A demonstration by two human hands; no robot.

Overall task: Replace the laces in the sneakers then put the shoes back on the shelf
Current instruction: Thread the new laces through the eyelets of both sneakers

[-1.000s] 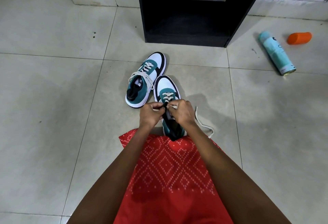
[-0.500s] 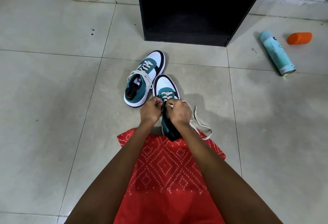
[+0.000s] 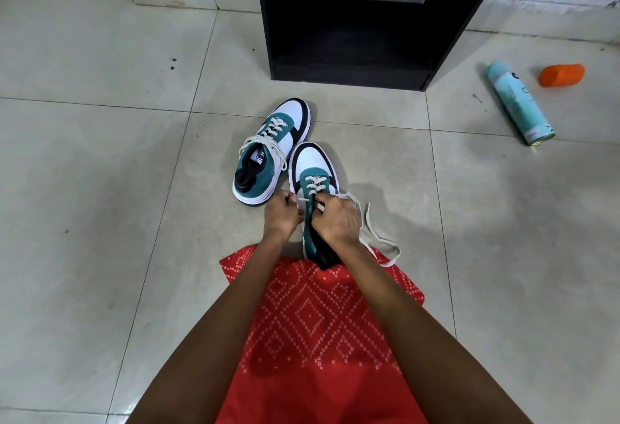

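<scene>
White lace (image 3: 375, 239) was pinched by both hands' fingers (image 3: 292, 200) mid-threading on the near sneaker (image 3: 310, 171); upper eyelets were judged next.

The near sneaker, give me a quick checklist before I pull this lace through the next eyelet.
1. Near sneaker flat on the floor: ok.
2. Left hand pinching a lace end: ok.
3. Right hand has a grip on the lace: ok.
4. Loose lace tail free, not knotted: ok.
5. Next eyelet visible: cannot tell, hands cover it.
6. Far sneaker fully laced: ok.
</scene>
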